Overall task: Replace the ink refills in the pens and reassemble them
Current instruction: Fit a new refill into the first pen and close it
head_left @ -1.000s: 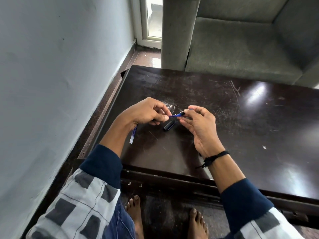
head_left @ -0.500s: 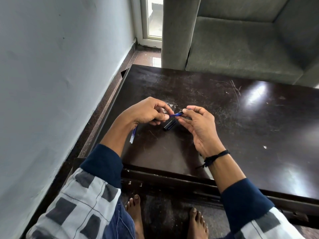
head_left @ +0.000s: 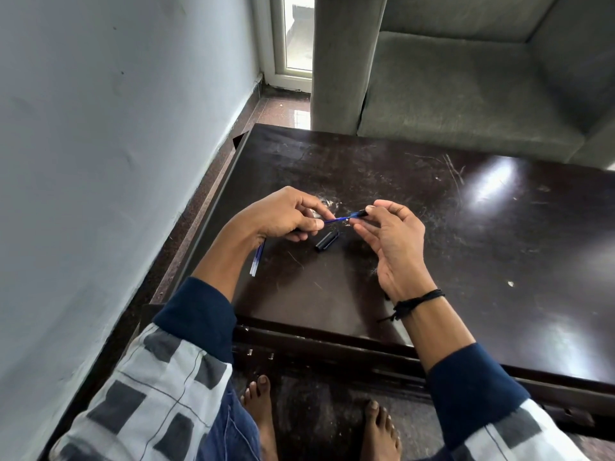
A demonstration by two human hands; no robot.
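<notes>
Both hands are over the dark worktop (head_left: 432,227), held up off its surface. The left hand (head_left: 283,217) has its thumb and forefinger pinched shut on one end of a thin blue refill (head_left: 336,220). The right hand (head_left: 391,241) pinches the other end, where a short dark tip piece (head_left: 361,213) sits on the refill; its remaining fingers are loosely spread. The refill spans the gap between the two grips, roughly level, slightly higher at the right-hand end.

Landmark: the black pen barrel (head_left: 326,241), lying flat on the worktop.
- The refill in hand is just above and beyond the barrel, not touching it.
- Spare refills (head_left: 258,259) (blue with clear ends, count unclear) lie left of the barrel, partly under the left wrist, close to the worktop's left edge.
- Right of the barrel: a wide bare stretch of scratched, glossy worktop, open all the way to the right side of the frame.
- Beyond the barrel: more open surface up to the far edge, which butts against a grey sofa (head_left: 466,78).
- Near side of the barrel: short run to the front edge, forearms crossing it.
- Left past the spare refills: a narrow floor strip, then a wall (head_left: 100,161) (tight on that side).
</notes>
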